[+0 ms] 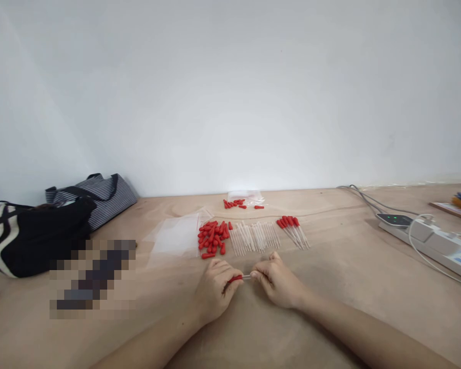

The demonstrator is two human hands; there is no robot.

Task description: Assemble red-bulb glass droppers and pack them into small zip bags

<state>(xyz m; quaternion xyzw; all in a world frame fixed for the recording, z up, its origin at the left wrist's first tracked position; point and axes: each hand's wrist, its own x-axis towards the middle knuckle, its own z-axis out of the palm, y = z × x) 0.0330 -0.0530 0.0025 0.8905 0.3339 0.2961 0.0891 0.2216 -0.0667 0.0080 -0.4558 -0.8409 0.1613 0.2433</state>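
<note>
Viewing remotely, I find the left hand [219, 286] closed in a pinch on a red bulb [235, 279], and the right hand [277, 282] pinching a thin clear tube [247, 277] that spans the gap between the hands. I cannot tell how deeply the tube is seated. For a sound joint, I advise holding both parts in line, gripping the tube near the bulb and pressing straight; sideways force could snap it. Beyond, on the worktop [330, 271], lie loose bulbs [212, 237], loose tubes [255, 237] and bulb-capped tubes [294, 231].
</note>
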